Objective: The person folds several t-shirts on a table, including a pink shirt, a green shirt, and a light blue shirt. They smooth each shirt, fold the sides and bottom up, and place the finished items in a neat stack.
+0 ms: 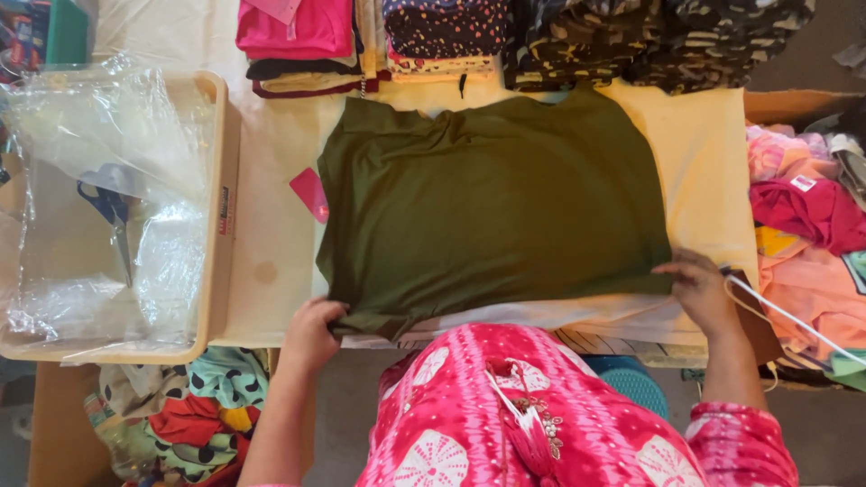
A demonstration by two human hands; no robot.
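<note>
Your left hand (311,331) is closed on the near left corner of the olive green shirt (492,203), fingers curled over the hem at the table (271,180) edge. Your right hand (699,287) lies open and flat, fingertips pressing the shirt's near right corner. The shirt is spread smooth on the cream-covered table, neckline away from you, with a pink tag (309,193) showing at its left side. Folded garments (442,36) are stacked along the far edge (pink, spotted, camouflage). At left, a tray (216,207) holds clear plastic bags (99,180) over blue-handled scissors (110,216). Loose clothes (807,234) are heaped at right
</note>
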